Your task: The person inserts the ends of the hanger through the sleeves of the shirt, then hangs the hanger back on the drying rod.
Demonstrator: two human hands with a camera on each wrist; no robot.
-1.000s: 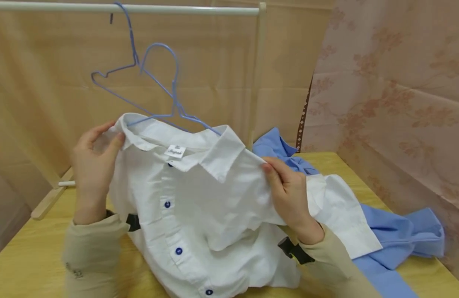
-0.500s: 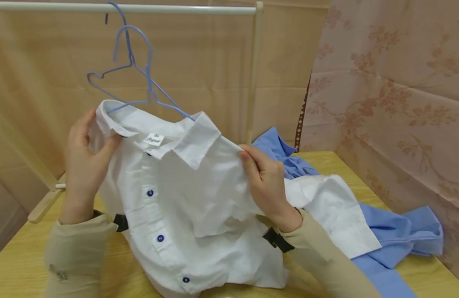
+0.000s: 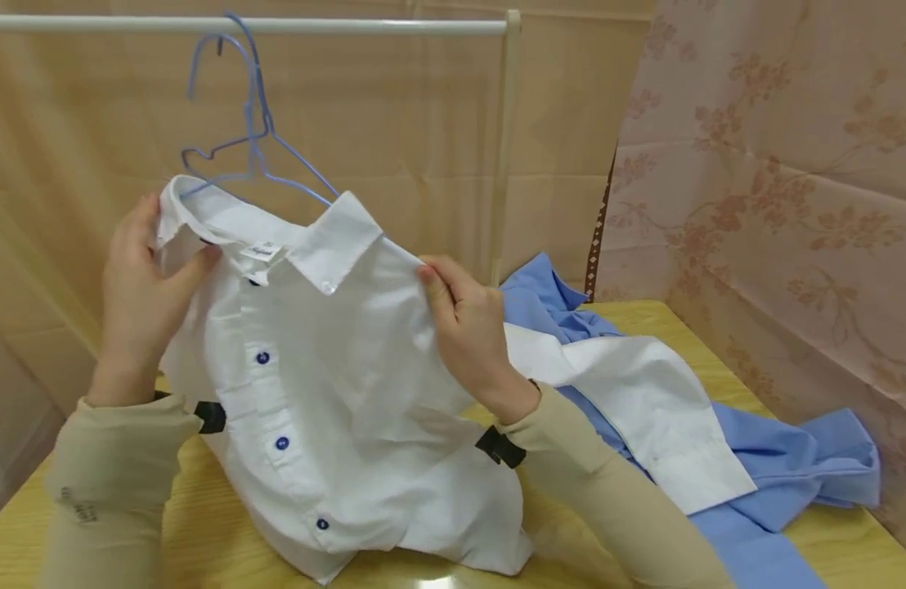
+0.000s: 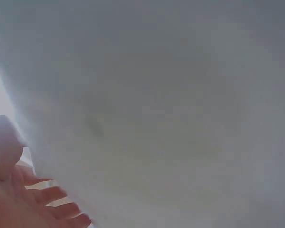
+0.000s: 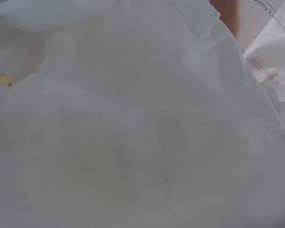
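Note:
A white button-up shirt [image 3: 350, 343] with dark blue buttons is held up at a tilt above the table. Inside its collar sits a blue wire hanger [image 3: 250, 110], its hook pointing up in front of the rail [image 3: 387, 26]. My left hand [image 3: 144, 286] grips the shirt by the collar and shoulder on the left, thumb in front. At the other shoulder, my right hand [image 3: 468, 331] pinches the cloth and perhaps the hanger's hidden end. White cloth [image 4: 156, 114] fills most of the left wrist view, with my palm at lower left. Cloth likewise covers the right wrist view.
A second blue hanger [image 3: 235, 141] hangs from the rail behind the shirt. The rack's upright post [image 3: 506, 164] stands right of it. On the wooden table [image 3: 203, 507], a blue garment [image 3: 784, 458] lies at right, with the shirt's white sleeve [image 3: 644, 393] across it.
Both hands have carried the shirt and its hanger leftward and upward; the hook now overlaps the hanging one in view. More of the blue garment shows at right.

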